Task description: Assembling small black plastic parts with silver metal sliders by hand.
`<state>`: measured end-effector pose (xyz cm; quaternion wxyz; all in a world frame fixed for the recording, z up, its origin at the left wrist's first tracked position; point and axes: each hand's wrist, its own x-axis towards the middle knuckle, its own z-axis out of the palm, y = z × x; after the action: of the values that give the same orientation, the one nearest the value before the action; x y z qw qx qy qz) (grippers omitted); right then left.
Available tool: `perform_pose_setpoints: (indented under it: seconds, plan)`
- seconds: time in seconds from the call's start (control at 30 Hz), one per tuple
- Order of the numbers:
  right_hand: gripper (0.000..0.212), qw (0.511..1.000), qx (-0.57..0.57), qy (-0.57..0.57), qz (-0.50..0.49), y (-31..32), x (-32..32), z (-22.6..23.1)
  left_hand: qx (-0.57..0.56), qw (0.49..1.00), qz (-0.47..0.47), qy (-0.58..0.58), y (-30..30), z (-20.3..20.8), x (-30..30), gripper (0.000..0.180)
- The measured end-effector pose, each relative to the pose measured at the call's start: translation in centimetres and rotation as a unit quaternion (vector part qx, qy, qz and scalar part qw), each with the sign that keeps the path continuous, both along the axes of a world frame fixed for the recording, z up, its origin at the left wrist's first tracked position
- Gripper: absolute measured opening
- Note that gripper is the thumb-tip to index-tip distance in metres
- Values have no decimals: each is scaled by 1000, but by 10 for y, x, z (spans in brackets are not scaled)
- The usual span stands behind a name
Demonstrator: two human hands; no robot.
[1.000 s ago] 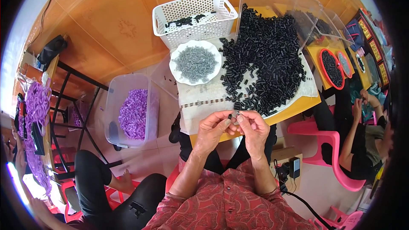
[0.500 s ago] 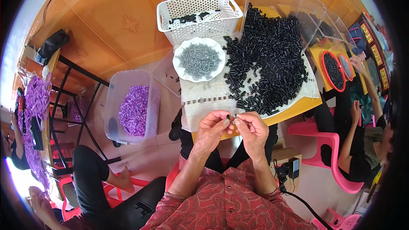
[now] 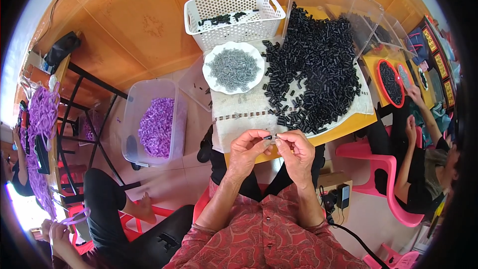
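My left hand (image 3: 247, 152) pinches a small black tube piece (image 3: 268, 137) between thumb and forefinger, just in front of the table's near edge. Fingertip to fingertip with it, my right hand (image 3: 297, 157) is closed in a pinch on a small greyish piece, mostly covered by the fingers. The two pieces meet or nearly meet; I cannot tell whether they are joined. Beyond my hands spreads a big heap of black tube pieces (image 3: 323, 69) on a pale cloth (image 3: 231, 132). Left of the heap, a white scalloped plate (image 3: 206, 75) carries many small translucent grey pieces (image 3: 233, 68).
A white perforated basket (image 3: 234, 34) with some black pieces stands at the back. Clear bins lie around: one with purple pieces (image 3: 157, 129) on the floor left, another tipped behind the heap. People sit on both sides; a pink chair (image 3: 366, 150) is right.
Both my hands stay together while the black piece has tilted slightly in the fingers. The left person's hands now hold a purple strip, and the right person's reaching hand has come back toward them.
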<state>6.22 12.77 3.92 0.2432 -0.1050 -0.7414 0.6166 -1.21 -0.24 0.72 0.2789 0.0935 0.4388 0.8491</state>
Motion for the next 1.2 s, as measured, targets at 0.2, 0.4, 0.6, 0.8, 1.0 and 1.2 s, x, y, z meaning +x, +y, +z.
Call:
perform_pose_setpoints:
  seconds: [0.2, 0.4, 0.6, 0.8, 1.0, 1.2]
  plan:
    - [13, 999, 51, -9, -8, -3, -3, 7, 18, 1000, -11, -22, -1, -2, -1, 20]
    - [13, 996, 89, -15, -24, -5, -3, 16, 46, 998, -43, -1, -2, 0, -2, 25]
    - [15, 986, 166, -11, -28, -7, -3, 27, 44, 997, -66, -1, -5, -7, -4, 27]
    - [17, 977, 210, 7, -39, -8, -6, 28, 125, 985, -84, -81, -2, -16, -2, 27]
    - [17, 981, 186, 5, -46, -8, -8, 26, 172, 971, -86, -141, 1, -15, 0, 27]
    - [15, 994, 105, 1, -43, -8, -8, 19, 147, 977, -75, -134, 3, -12, 3, 26]
